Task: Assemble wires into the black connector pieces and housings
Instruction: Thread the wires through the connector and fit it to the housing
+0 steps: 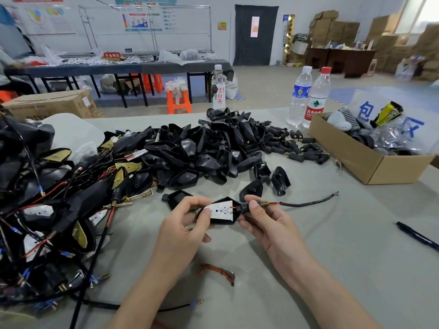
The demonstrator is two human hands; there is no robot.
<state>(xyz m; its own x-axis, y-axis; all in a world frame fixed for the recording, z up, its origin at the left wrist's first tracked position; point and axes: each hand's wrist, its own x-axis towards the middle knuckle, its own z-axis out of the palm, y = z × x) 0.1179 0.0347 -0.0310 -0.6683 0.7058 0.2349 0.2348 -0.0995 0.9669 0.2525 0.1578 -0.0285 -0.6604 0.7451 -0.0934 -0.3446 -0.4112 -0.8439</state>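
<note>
Both hands hold one black housing point(229, 220) just above the table. A white LED board point(221, 210) lies in its open face. My left hand point(183, 224) pinches the housing's left end, thumb on the board. My right hand point(266, 222) grips the neck end, where a spring point(263, 203) and a black wire point(306, 203) with a red core run out to the right. Behind lies a big pile of empty black housings point(209, 148). Small black connector pieces point(294, 148) are heaped to its right.
A tangle of wired, assembled units point(47, 210) fills the left side. A cardboard box point(370, 162) of parts stands at the right, with water bottles point(316, 98) behind it. A black pen point(418, 236) lies at the right edge, and a small orange-and-metal piece point(221, 273) sits between my forearms.
</note>
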